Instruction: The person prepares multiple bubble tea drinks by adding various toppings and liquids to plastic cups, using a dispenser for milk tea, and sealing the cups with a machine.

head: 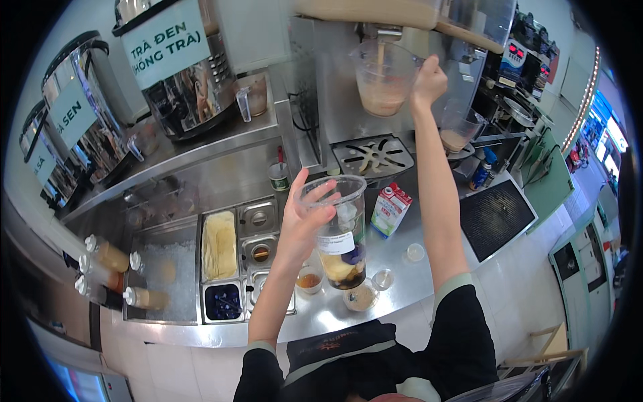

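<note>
My right hand (429,83) grips the handle of a clear plastic measuring jug (384,83), raised under the spout of a drink dispenser (389,34). A thin stream of milky brown liquid runs into the jug, which is partly filled. In my left hand (306,221) is a tall clear plastic cup (346,231) bearing a white label; it holds dark, yellow and purple pieces low down and what looks like ice higher up. Below the jug lies a slotted metal drip tray (372,157) with some spilled liquid on it.
A milk carton (391,210), small cups (309,279) and a round container (360,296) stand on the steel counter (402,274). To the left are lidded steel pans (258,217), an ice bin (171,271) with bottles, and large steel urns (181,90). Another jug (457,131) stands right.
</note>
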`<state>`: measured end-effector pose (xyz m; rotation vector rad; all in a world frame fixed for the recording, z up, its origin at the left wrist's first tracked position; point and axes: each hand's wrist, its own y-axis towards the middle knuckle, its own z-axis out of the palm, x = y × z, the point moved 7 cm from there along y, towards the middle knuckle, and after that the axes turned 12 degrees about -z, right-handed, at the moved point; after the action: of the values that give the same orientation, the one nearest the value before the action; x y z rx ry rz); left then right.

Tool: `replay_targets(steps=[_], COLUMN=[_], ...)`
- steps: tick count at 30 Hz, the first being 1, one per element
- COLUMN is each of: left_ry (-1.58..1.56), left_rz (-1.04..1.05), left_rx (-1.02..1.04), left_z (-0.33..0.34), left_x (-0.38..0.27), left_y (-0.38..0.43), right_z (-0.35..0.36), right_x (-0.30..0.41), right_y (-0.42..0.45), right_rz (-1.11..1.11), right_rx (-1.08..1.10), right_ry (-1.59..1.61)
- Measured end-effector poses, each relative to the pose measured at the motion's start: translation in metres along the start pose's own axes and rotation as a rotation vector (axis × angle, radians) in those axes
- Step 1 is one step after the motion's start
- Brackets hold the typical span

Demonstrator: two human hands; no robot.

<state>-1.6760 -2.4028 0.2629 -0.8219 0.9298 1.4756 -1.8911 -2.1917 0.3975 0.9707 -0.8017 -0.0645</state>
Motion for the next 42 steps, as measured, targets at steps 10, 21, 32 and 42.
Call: replay_targets(steps=[10, 21, 32, 42], left_ry=[0.065, 0.086, 0.290, 0.466], left_rz=[0.055, 0.097, 0.211, 0.183], left_rx=[0.018, 0.045, 0.077, 0.105], left_z=[0.012, 0.016, 0.040, 0.039], left_x=[-0.014, -0.021, -0.035, -0.005], left_y=[-0.004, -0.008, 0.018, 0.054], right_z=[-0.003, -0.003, 0.006, -0.005], right_x=[0.001, 0.000, -0.025, 0.076], right_y=[0.000, 0.001, 0.011, -0.022], right_rz=[0.025, 0.020, 0.302, -0.445], right_rx=[0.028, 0.024, 0.250, 0.909], right_ry=[0.017, 0.021, 0.109, 0.325])
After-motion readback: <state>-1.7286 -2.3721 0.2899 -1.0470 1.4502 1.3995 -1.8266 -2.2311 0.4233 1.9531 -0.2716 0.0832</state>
